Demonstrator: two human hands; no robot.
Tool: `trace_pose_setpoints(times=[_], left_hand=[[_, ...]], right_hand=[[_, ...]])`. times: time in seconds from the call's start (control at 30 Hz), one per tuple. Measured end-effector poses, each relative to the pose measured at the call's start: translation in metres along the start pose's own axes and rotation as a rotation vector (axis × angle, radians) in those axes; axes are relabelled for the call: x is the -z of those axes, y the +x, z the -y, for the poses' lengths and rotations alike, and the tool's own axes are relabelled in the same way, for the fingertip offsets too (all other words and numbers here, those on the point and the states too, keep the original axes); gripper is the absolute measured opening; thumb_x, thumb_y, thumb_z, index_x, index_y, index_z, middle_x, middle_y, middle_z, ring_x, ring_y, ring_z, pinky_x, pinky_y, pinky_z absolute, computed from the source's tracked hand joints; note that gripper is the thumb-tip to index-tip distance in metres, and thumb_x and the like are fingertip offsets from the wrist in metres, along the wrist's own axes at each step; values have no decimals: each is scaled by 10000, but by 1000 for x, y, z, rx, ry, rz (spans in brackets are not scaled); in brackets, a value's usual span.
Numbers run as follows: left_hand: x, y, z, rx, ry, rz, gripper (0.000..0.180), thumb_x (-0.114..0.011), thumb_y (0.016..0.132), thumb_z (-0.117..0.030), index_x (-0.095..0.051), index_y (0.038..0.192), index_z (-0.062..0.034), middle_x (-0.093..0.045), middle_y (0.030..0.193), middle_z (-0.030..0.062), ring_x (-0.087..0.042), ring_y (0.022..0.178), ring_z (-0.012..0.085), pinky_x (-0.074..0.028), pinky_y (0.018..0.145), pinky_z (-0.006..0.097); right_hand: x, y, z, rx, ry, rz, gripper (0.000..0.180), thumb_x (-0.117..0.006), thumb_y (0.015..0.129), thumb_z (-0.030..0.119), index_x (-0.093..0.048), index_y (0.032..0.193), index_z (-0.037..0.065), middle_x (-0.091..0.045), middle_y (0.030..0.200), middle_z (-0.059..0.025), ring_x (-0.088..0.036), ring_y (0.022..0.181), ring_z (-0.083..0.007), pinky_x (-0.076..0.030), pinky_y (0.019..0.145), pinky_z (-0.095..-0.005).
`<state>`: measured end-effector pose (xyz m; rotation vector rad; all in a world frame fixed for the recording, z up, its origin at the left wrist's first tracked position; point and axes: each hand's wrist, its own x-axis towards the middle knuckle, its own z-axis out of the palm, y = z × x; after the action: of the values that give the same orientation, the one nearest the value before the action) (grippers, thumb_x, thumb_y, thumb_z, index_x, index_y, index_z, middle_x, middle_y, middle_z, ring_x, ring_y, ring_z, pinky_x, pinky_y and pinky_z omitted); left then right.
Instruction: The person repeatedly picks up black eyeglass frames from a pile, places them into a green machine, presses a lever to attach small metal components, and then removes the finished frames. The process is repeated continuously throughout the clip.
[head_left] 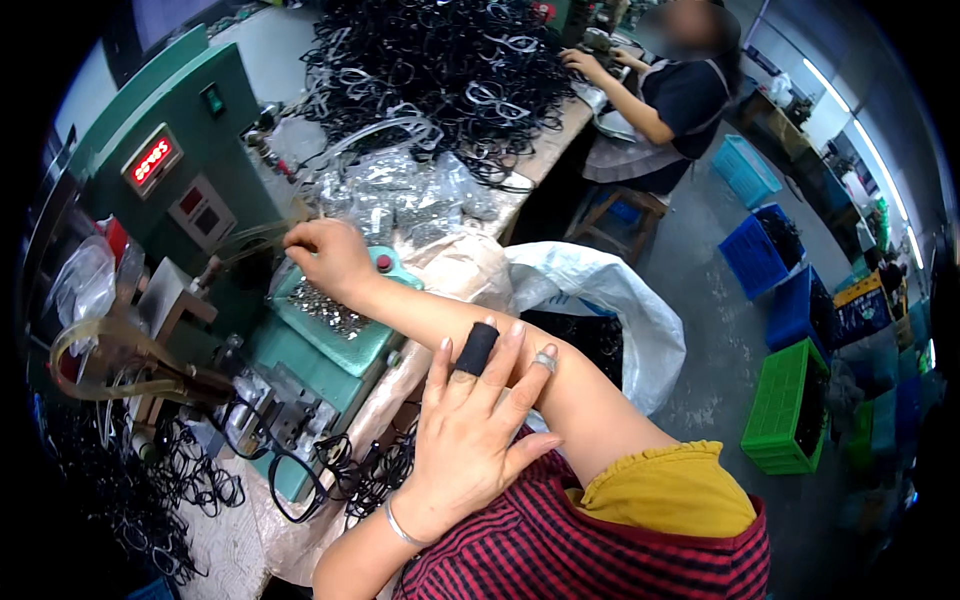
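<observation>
My left hand (474, 425) is open with its fingers spread, back side up, the fingertips over the inner side of my right arm near the elbow. A dark wrap covers one of its fingers, and it wears a ring and a bracelet. My right arm reaches across to the left, where my right hand (332, 258) has its fingers curled in above the far edge of a green tray (352, 360). What its fingertips hold, if anything, is hidden. Small shiny metal pieces (325, 308) lie heaped in that tray, beside a red button (384, 263).
A green machine (165, 150) with a red display stands at the left. Black glasses-like frames (440, 70) pile up beyond clear plastic bags (400, 195). A white sack (655, 325) stands open by my right arm. A co-worker (680, 110) sits at the bench; crates (785, 410) line the floor.
</observation>
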<state>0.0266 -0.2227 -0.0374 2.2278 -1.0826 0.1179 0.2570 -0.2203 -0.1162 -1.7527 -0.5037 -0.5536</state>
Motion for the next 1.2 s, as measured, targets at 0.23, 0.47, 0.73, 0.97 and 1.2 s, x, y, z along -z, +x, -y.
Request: trace_pose_setpoints(times=[0.23, 0.47, 0.73, 0.97, 1.2], left_hand=[[85, -120, -12, 367, -477, 181, 359, -650, 903, -259, -690, 1129, 17, -667, 1241, 215, -658, 907, 308, -484, 823, 397], [161, -380, 72, 1288, 430, -826, 239, -636, 967, -164, -705, 1093, 28, -728, 1046, 134, -659, 939, 187, -505, 855, 295], [110, -395, 165, 1046, 169, -1521, 151, -702, 920, -147, -712, 935, 3, -697, 850, 26, -598, 778, 91, -480, 731, 245], [154, -343, 142, 938, 816, -572, 401, -682, 708, 44, -705, 1085, -93, -670, 1177, 108, -574, 1010, 360, -468, 942, 417], [185, -364, 190, 939, 771, -226, 238, -734, 699, -41, -741, 934, -79, -648, 1289, 90, -578, 1047, 331, -473, 951, 413]], right_hand=[[22, -33, 12, 74, -122, 76, 117, -705, 783, 108, -731, 893, 77, -703, 870, -114, -657, 841, -321, -518, 756, -407], [40, -64, 63, 254, 95, 138, 127, -719, 730, 29, -715, 854, 55, -685, 845, -93, -646, 816, -276, -502, 740, -387], [27, -93, 141, 266, 116, 168, 176, -746, 718, -69, -727, 870, 17, -679, 857, -106, -647, 848, -271, -506, 794, -362], [57, -98, 122, 90, 62, 194, 153, -712, 768, -50, -741, 903, 18, -709, 912, -99, -656, 891, -242, -501, 841, -343], [12, -73, 143, 87, 265, 166, 114, -704, 794, -2, -725, 902, 26, -702, 881, -99, -658, 863, -249, -499, 809, -339]])
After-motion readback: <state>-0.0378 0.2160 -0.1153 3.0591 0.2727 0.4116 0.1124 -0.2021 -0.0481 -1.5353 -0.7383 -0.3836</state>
